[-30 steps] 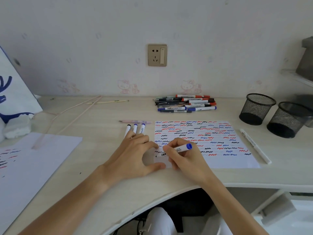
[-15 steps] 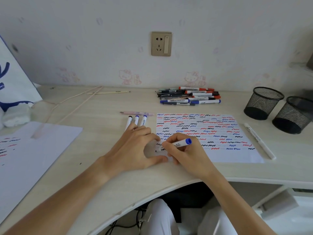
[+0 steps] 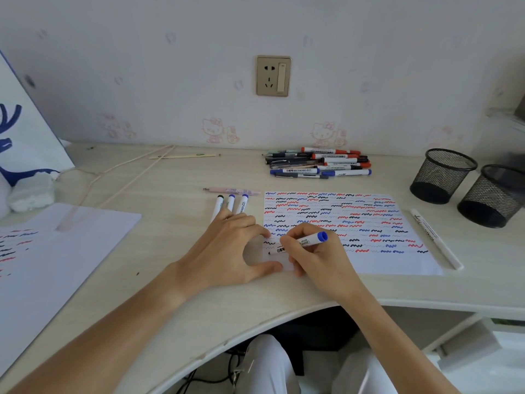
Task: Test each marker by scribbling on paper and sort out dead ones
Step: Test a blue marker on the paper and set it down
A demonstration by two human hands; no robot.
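Little has moved since the earlier frames: both hands sit at the same corner of the sheet, only the head camera has tilted, so the wall socket [image 3: 273, 75] sits at a different height in frame. Right hand [image 3: 318, 260] grips a blue-capped whiteboard marker [image 3: 301, 242] between thumb and curled fingers, tip down at the near-left corner of the scribble paper [image 3: 369, 260], cap end pointing up-right. Left hand [image 3: 227, 248] lies flat, fingers straight and spread, holding down the paper's left edge; thumb and index frame the marker tip. Paper lies on the table [image 3: 176, 280], covered in rows of red, blue and black squiggles. Three capped markers [image 3: 230, 202] lie side by side just beyond the left hand's fingertips, a pink pen [image 3: 231, 190] across their far ends. Marker pile [image 3: 319, 165] sits at the back near the wall. One white marker [image 3: 436, 238] lies along the paper's right edge. Two black mesh pen cups [image 3: 468, 184] stand far right. Second scribbled sheet [image 3: 56, 251] lies at left.
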